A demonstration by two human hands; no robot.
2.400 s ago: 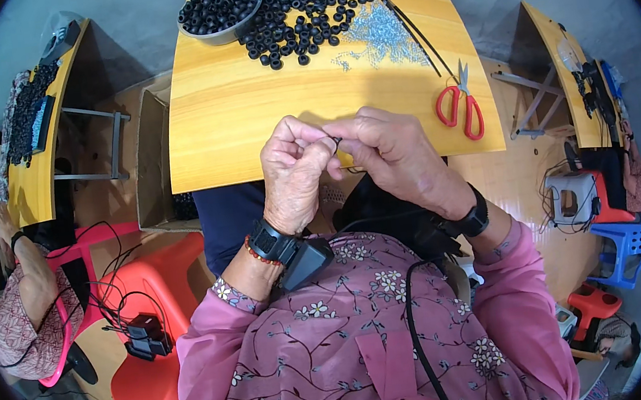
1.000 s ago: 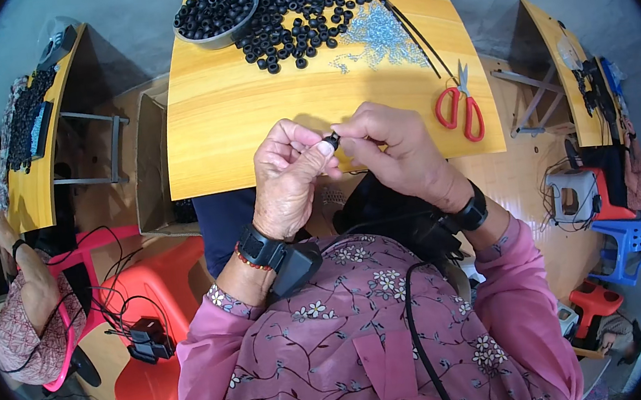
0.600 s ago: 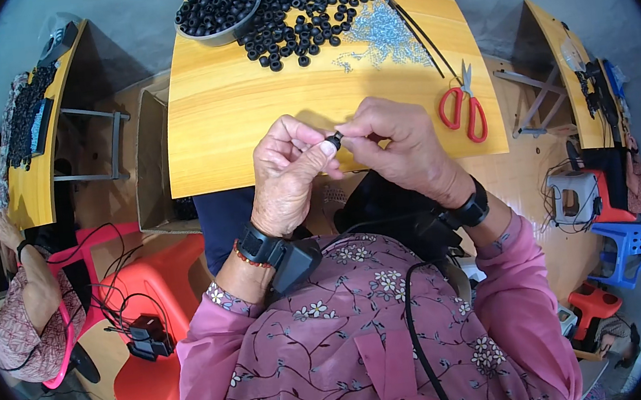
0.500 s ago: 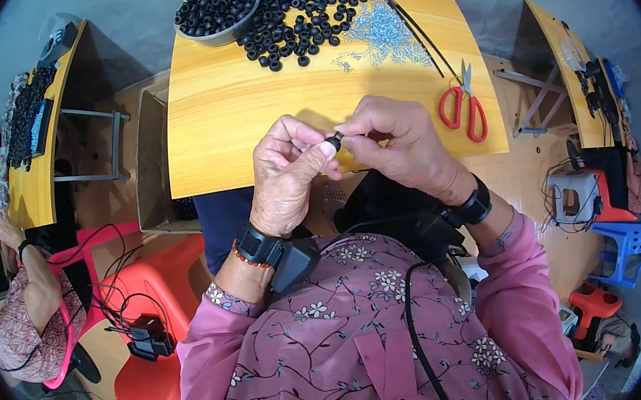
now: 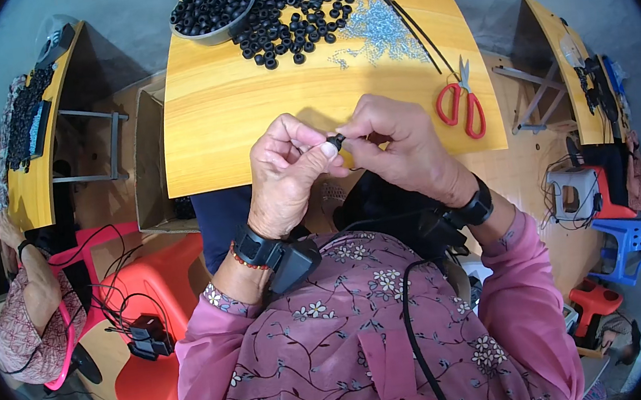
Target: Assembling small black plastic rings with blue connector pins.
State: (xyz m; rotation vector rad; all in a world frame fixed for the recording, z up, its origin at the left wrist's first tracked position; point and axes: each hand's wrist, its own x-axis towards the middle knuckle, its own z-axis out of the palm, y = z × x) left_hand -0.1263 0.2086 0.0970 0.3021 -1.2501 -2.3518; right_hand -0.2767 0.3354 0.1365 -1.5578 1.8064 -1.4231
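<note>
A small black bead (image 5: 338, 141), dark and rounded, sits between the fingertips of the left hand (image 5: 289, 168) and those of the right hand (image 5: 399, 143), seen against the near part of the bench (image 5: 248, 117). Fingers cover part of it; its exact tilt is unclear.

Pink floral top (image 5: 325, 342) w/ wht blossoms (image 5: 386, 278), blk straps (image 5: 261, 248) both wrists, red L-wrist bracelet (image 5: 246, 260), blk cable (image 5: 407, 316).
</note>
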